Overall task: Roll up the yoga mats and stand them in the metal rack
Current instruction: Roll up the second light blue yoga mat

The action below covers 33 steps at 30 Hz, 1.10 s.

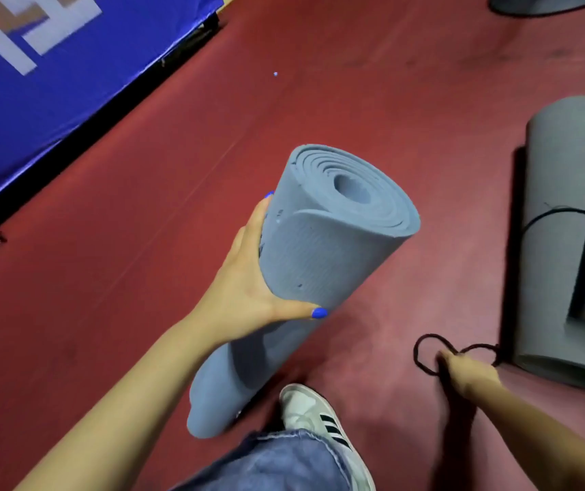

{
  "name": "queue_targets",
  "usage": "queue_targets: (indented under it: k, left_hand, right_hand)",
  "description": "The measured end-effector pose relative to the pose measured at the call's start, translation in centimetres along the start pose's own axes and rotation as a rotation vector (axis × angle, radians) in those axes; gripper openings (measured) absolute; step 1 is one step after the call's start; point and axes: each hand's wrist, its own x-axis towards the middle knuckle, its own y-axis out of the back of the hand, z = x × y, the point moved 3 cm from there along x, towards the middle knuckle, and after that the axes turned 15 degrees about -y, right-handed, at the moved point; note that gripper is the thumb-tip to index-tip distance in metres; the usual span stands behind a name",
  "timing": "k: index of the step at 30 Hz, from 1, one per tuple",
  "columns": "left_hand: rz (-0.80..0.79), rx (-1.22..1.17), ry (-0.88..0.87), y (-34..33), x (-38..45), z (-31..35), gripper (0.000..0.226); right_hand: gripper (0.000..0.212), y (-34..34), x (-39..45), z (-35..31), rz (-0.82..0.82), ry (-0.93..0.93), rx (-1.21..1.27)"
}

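Note:
A rolled grey-blue yoga mat stands tilted in the middle of the view, its spiral end facing up and its lower end near the red floor. My left hand grips it round the upper part, thumb in front. My right hand is low at the right and pinches a black cord loop that lies on the floor. More grey mats, rolled and bound with black cord, lie at the right edge. The metal rack is not in view.
A blue padded board with white lettering stands along the upper left. A dark round base sits at the top right. My white shoe and jeans leg are at the bottom centre.

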Motion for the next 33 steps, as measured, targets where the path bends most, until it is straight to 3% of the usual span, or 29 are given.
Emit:
queue_targets:
  k: [3,7,9,10,12,17,21,25,28,33]
  left_hand:
    - [0.095,0.004,0.012,2.5,-1.4,-0.5,0.134]
    - [0.262,-0.023,0.044,6.0,-4.5,-1.3,0.13]
    - [0.337,-0.051,0.026,7.6,-6.1,-1.7,0.122]
    - [0.389,-0.058,0.022,8.5,-7.3,-1.9,0.119]
    - [0.496,-0.064,0.025,10.2,-9.7,-2.4,0.115]
    - [0.74,-0.091,0.067,13.3,-16.2,-3.9,0.115]
    - [0.91,-0.142,0.111,15.0,-21.0,-5.4,0.128]
    - [0.979,-0.191,0.105,16.0,-23.3,-6.1,0.129]
    - [0.985,-0.174,0.096,16.3,-23.6,-6.6,0.127]
    - [1.0,-0.177,0.131,16.7,-23.5,-7.7,0.124]
  right_hand:
    - [0.033,0.4,-0.3,-0.9,0.022,-0.002,-0.099]
    - [0.025,2.9,-2.1,-4.7,0.064,0.079,-0.026]
    - [0.013,6.1,-3.7,-7.8,-0.016,0.202,0.187]
    - [0.024,8.2,-4.8,-9.7,-0.053,0.271,0.33]
    - [0.026,13.1,-7.6,-13.4,-0.042,0.398,0.546]
    - [0.012,25.7,-17.9,-24.3,0.063,0.788,0.793]
    - [0.008,34.6,-28.2,-32.7,0.116,1.079,0.93]
    - [0.005,38.9,-37.4,-40.7,0.19,1.276,0.737]
    - [0.011,38.8,-43.1,-45.1,0.342,1.39,0.485]
    - [0.017,35.9,-50.6,-46.0,0.465,1.535,-0.004]
